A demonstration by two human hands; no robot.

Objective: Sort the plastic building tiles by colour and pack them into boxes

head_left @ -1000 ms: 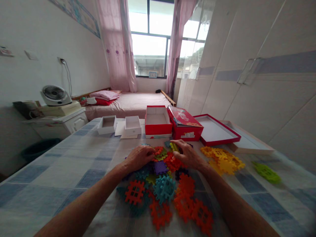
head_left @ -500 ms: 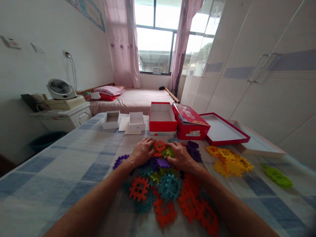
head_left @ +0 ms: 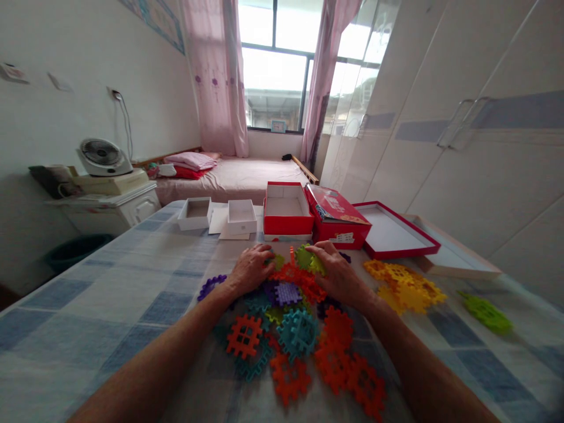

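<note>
A pile of notched plastic building pieces in several colours lies in front of me. My left hand (head_left: 254, 267) rests at the pile's left side, fingers loosely spread beside a yellow-green piece (head_left: 278, 262). At the far right of the pile, my right hand (head_left: 338, 273) grips a lime-green gear-shaped piece (head_left: 305, 256) by its right edge. Between the hands lie orange pieces (head_left: 288, 272), one standing on edge. Nearer me are a purple square piece (head_left: 288, 293), a teal cluster (head_left: 298, 333) and orange-red pieces (head_left: 333, 364). A purple ring (head_left: 211, 286) sits by my left wrist.
Yellow pieces (head_left: 409, 288) and a green piece (head_left: 487, 312) lie to the right on the checked tablecloth (head_left: 132, 317). Along the back stand white boxes (head_left: 196, 214), an open red box (head_left: 288, 224), a closed red box (head_left: 339, 220) and a red-rimmed lid (head_left: 399, 232).
My right hand has shifted slightly away from me and right, and the lime-green piece has risen with it. Orange pieces between my hands have moved; one now stands on edge.
</note>
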